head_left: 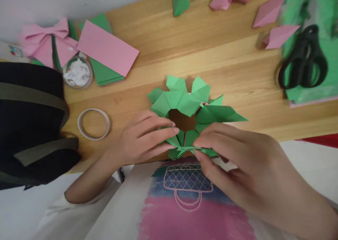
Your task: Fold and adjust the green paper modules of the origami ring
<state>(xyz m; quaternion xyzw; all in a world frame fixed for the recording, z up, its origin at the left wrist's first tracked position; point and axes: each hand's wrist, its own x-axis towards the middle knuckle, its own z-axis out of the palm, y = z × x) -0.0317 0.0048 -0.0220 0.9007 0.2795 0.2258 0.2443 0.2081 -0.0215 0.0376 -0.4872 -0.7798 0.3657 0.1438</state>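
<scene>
Head view here: the main thing is a green paper ring (pixel 182 100) made of folded, pointy pieces, sitting between both hands close to the near edge of the wooden table (pixel 132 102). The right hand (pixel 248 155) has thumb and index finger pinching the folded paper on the ring's near side. The left hand (pixel 144 136) comes in from the other side, fingers stretched out over the ring's left edge with a couple of tips by the center hole; its thumb is hidden, so I can't tell if it's really gripping or just steadying. Off to the left there's a pale thin hoop (pixel 93 138) lying flat, and beyond it a round tub of white bits (pixel 77 72) right beside a pink card (pixel 108 48) that's on top of green sheets (pixel 105 71). A pink paper bow (pixel 47 39) is next to those, with a black bag (pixel 29 120) nearer. Over on the right, black scissors (pixel 303 62) rest on some green material, and folded pink pieces (pixel 281 36) lie just beside them.
</scene>
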